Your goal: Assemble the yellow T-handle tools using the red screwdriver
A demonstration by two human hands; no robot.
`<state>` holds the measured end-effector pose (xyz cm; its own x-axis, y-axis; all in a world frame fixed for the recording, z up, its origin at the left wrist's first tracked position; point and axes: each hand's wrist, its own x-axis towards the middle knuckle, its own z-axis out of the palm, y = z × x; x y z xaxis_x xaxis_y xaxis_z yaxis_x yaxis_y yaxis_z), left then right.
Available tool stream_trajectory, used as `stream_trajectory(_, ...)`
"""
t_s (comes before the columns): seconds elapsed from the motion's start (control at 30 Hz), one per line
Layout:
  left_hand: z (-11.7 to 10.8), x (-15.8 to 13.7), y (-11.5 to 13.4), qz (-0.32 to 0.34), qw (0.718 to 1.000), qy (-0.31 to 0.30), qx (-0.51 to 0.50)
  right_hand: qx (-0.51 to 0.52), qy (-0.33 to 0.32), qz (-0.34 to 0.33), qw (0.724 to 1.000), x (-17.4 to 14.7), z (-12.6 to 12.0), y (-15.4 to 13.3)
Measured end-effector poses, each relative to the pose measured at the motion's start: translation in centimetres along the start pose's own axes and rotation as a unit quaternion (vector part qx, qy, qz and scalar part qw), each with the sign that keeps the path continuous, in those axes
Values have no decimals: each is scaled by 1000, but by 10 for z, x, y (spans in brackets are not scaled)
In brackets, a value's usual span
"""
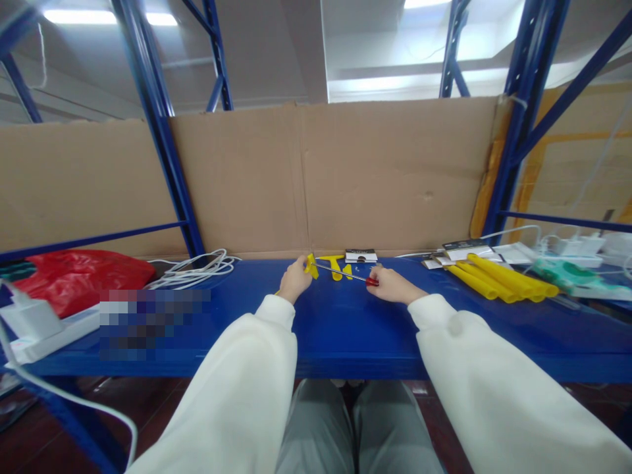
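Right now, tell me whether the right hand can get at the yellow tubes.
Probably yes: the right hand has nothing visible between it and the yellow tubes to its right. It does grip the red-handled tool, so it would likely need to let go first.

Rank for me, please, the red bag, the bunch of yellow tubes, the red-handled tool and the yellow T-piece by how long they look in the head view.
1. Red bag
2. Yellow tubes, taken as one bunch
3. Red-handled tool, partly covered by the right hand
4. T-piece
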<state>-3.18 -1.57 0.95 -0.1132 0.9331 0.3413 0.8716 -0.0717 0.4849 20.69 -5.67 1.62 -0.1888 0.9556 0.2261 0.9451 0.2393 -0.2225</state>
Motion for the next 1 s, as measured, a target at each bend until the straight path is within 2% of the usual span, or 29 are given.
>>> stream_trajectory(0.13,-1,-1,0,-2,1000,8,4,22,-29,-36,999,-2,-2,0)
stream_trajectory(0.23,-2,-1,1,-9,1000,6,9,-19,4,-60,998,-1,2,2)
stream_trajectory(0.33,-3,-2,4,-17,1000,-2,14,-44,35,-37,998,0,5,2)
stream_trajectory(0.4,-3,-3,6,-19,1000,-4,17,-34,32,-11,999,-1,4,1)
stream_trajectory(0.5,-4,-5,7,-21,1000,-5,21,14,-13,-2,1000,-4,0,-2)
stream_trajectory(0.6,-5,-7,7,-21,1000,-3,19,38,-48,-22,998,-4,-2,-1)
stream_trajectory(0.73,-4,-9,7,-17,1000,1,11,-8,-1,-58,998,-2,3,3)
stream_trajectory(0.87,-3,-9,8,-20,1000,3,17,-31,40,-30,998,-2,6,3)
stream_trajectory(1.0,-3,-9,8,-18,1000,6,14,12,1,-20,1000,-5,1,-2)
